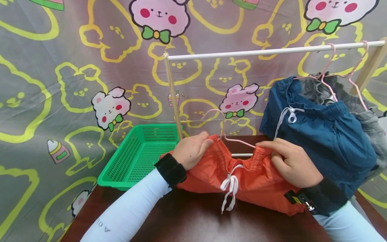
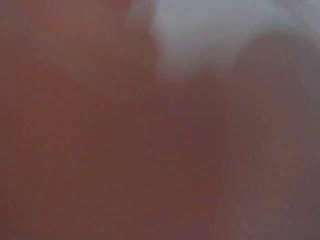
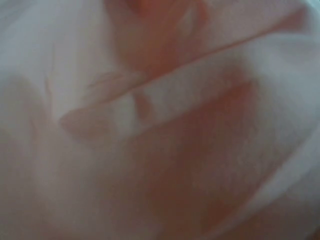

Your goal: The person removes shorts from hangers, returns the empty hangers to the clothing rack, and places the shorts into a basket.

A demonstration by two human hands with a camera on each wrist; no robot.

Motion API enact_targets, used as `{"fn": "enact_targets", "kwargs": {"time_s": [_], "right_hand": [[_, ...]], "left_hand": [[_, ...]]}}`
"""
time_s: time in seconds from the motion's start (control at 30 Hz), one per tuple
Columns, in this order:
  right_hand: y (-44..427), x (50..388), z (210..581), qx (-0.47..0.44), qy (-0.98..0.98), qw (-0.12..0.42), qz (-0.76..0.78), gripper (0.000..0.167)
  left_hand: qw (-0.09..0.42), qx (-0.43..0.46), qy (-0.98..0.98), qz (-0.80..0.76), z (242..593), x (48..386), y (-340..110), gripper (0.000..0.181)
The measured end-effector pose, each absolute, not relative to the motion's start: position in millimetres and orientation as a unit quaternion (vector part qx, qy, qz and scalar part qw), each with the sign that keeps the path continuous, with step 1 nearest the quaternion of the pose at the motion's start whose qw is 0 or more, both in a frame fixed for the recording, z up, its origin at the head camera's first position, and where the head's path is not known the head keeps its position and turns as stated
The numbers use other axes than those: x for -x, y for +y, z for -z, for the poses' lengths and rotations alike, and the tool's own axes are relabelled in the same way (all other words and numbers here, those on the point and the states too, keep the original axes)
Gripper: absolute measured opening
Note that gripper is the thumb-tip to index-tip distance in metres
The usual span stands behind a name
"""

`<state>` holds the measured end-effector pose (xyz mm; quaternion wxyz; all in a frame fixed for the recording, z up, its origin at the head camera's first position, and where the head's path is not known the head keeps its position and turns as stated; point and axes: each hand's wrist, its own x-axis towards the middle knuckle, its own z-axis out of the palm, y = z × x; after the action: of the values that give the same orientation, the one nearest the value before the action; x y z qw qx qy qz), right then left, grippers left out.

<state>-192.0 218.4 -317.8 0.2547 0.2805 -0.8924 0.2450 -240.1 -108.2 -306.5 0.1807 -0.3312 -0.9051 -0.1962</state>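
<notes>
Orange shorts (image 1: 211,174) with a white drawstring bow (image 1: 231,185) are held up over the table in the head view. My left hand (image 1: 193,149) grips the waistband on its left side, and my right hand (image 1: 294,161) pinches the waistband on its right side. Between the hands a pink hanger (image 1: 239,140) shows its hook and part of its arms; its ends are hidden by the shorts and hands. Blurred reddish and pale shapes fill the left wrist view. Close, blurred cloth (image 3: 190,150) fills the right wrist view.
A green basket (image 1: 113,168) stands at the left. Behind the shorts rises a rack with a white rail (image 1: 242,53); blue shorts (image 1: 320,134) and grey shorts (image 1: 373,127) hang at its right on pink hangers. The dark table (image 1: 193,218) lies below.
</notes>
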Motion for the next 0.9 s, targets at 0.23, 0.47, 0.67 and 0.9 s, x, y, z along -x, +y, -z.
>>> {"fn": "enact_targets", "kwargs": {"time_s": [0.23,0.47,0.67,0.9], "right_hand": [[212.6,192.0,318.5,-0.287,-0.890,0.258,-0.244,0.052],[209.8,190.4,318.0,-0.293,-0.887,0.260,-0.245,0.051],[208.2,191.8,319.0,-0.302,-0.892,0.248,-0.228,0.057],[205.2,193.9,322.5,-0.317,-0.907,0.217,-0.174,0.071]], "left_hand": [[0.174,0.333,-0.909,0.184,302.9,238.2,-102.6,0.032],[0.198,0.344,-0.897,0.194,300.6,237.2,-101.5,0.032],[0.229,0.350,-0.887,0.195,301.4,236.8,-102.4,0.034],[0.245,0.348,-0.884,0.193,299.5,234.6,-103.1,0.034]]}}
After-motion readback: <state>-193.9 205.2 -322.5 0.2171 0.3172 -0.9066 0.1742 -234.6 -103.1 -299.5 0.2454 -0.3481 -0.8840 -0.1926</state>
